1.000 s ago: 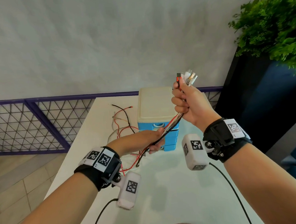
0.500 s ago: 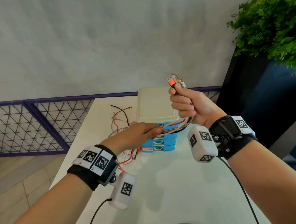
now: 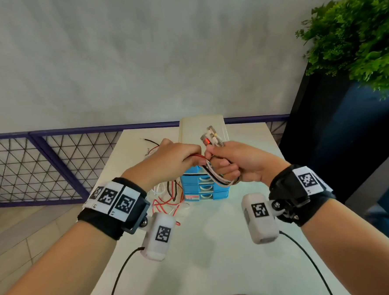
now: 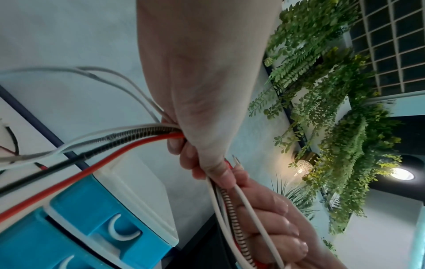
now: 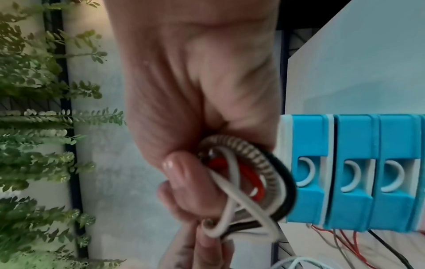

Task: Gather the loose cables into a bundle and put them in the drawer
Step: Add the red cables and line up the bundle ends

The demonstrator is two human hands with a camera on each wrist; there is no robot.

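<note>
A: What are the hands doing?

B: The right hand [image 3: 240,165] is gripping the cables [image 3: 215,176] in a closed fist, plug ends [image 3: 210,138] sticking up above the knuckles and a loop curling under the palm. The left hand [image 3: 171,159] is pinching the same strands just beside it, fingers curled round them.

A: And the rest of the cables?

B: They are trailing down from the left hand to a loose tangle [image 3: 169,199] lying on the white surface [image 3: 218,248], just left of the blue drawer unit [image 3: 203,190], whose drawers are sitting closed.
</note>
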